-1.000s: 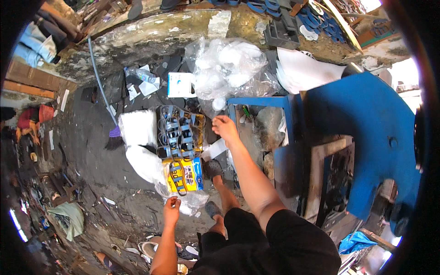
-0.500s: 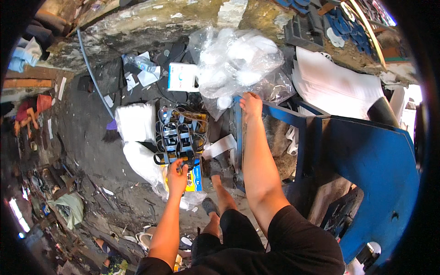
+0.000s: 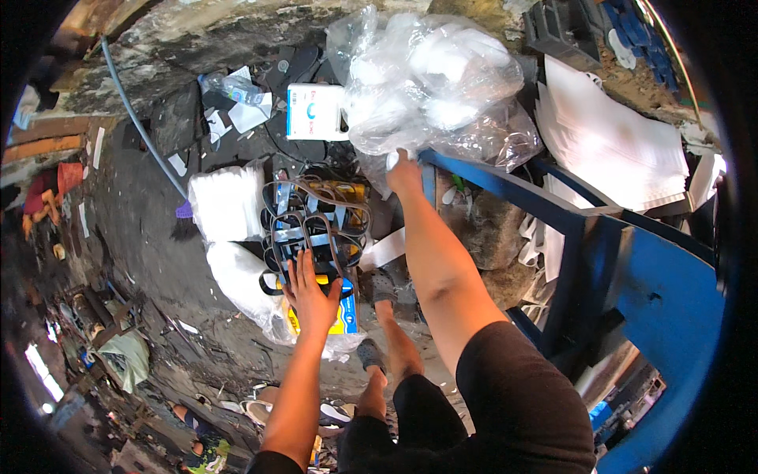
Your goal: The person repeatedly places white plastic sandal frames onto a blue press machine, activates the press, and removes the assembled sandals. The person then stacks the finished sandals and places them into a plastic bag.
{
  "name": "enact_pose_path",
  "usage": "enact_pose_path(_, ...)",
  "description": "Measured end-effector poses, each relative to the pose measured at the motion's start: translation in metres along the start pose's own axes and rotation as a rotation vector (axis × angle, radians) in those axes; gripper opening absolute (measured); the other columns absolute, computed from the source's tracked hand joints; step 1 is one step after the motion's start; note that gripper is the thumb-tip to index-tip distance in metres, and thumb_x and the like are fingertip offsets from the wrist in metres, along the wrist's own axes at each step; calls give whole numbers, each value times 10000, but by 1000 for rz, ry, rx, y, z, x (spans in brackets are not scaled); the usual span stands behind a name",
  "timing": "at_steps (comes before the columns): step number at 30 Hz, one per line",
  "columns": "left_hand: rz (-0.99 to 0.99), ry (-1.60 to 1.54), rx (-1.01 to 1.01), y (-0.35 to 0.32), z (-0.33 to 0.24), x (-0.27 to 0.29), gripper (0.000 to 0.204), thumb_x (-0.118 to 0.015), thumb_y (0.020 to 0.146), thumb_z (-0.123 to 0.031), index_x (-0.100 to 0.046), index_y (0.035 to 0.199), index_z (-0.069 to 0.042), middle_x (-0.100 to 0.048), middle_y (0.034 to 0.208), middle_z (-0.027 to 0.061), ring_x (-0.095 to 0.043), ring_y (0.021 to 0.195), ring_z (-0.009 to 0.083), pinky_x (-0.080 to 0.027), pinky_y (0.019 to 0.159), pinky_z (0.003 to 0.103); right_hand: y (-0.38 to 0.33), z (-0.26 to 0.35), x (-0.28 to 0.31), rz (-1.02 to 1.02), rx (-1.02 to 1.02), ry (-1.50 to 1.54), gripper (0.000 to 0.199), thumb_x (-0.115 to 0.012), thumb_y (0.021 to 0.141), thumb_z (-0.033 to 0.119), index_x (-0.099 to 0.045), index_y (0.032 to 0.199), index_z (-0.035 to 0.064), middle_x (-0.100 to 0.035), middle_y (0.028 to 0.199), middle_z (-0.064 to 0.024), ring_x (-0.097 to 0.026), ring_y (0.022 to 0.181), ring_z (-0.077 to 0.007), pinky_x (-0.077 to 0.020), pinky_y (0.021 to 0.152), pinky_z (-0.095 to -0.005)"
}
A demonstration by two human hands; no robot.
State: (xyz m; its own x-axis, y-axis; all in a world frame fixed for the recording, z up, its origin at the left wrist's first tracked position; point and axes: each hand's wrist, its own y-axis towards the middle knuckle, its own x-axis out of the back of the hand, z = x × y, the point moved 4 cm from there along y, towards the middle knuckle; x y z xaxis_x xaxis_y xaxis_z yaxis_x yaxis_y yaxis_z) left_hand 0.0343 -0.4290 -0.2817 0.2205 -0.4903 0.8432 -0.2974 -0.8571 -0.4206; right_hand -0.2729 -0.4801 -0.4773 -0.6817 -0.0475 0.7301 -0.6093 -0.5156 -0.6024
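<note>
My left hand (image 3: 316,299) lies with its fingers stretched out over the near end of a group of dark strappy sandals (image 3: 306,229). These sandals stand in rows on yellow and blue boxes (image 3: 347,306). Farther off, my right hand (image 3: 405,171) has its fingers closed at the lower corner of a big clear plastic bag (image 3: 442,87) full of white wads. A small white wad (image 3: 392,160) shows at its fingertips; the grip itself is partly hidden.
A blue metal frame (image 3: 505,186) stands close beside my right arm. White sheets (image 3: 612,134) are stacked behind it. Left of the sandals lie a white plastic-wrapped pack (image 3: 227,204) and a white bag (image 3: 237,276). A white and blue box (image 3: 316,112) sits beyond. Another person (image 3: 43,197) is at far left.
My right hand has moved from the blue frame's corner to the bag's lower corner and closed there. My left hand has spread its fingers over the sandals. The view has shifted somewhat.
</note>
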Motion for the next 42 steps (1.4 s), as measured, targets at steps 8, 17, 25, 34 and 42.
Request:
enact_pose_path(8, -55, -8, -84, 6, 4, -8, 897, -743, 794, -434, -296, 1513, -138, -347, 1540, 125, -231, 1453, 385, -198, 1100, 643, 67, -2, 22, -153, 396, -711, 391, -494, 931, 201, -547, 1314, 149, -544, 1357, -172, -436, 1311, -402, -454, 975, -546)
enact_pose_path(17, -45, -31, -88, 1, 8, -1, 890, -725, 790, -484, -307, 1515, -181, -360, 1536, 95, -234, 1458, 348, -214, 1084, 676, 31, 35, 148, -338, 460, -7, 448, -609, 877, 380, -609, 1211, 81, -659, 1107, -232, -615, 1052, -422, -486, 923, -468)
enact_pose_path(25, 40, -66, -79, -2, 15, 6, 885, -739, 801, -265, -245, 1533, -217, -317, 1560, 60, -194, 1475, 313, -213, 1057, 731, -12, 76, 175, -574, 395, -13, 561, -705, 820, 345, -552, 1302, 102, -541, 1329, -212, -489, 1241, -378, -393, 1041, -485)
enact_pose_path(34, 42, -95, -111, 3, 4, 2, 885, -729, 806, -262, -233, 1539, -222, -313, 1561, 53, -176, 1480, 307, -197, 1068, 719, 75, -39, 120, -23, 252, -625, 556, -511, 865, 109, -471, 1418, 152, -604, 1261, -228, -625, 1101, -391, -509, 935, -487)
enact_pose_path(42, 44, -37, -68, -2, 17, 3, 907, -734, 794, -261, -221, 1540, -206, -304, 1560, 74, -181, 1476, 331, -221, 1062, 714, 7, 39, 111, 96, 378, -626, 427, -608, 888, 400, -688, 1049, 12, -665, 1176, -173, -624, 1117, -339, -508, 927, -473)
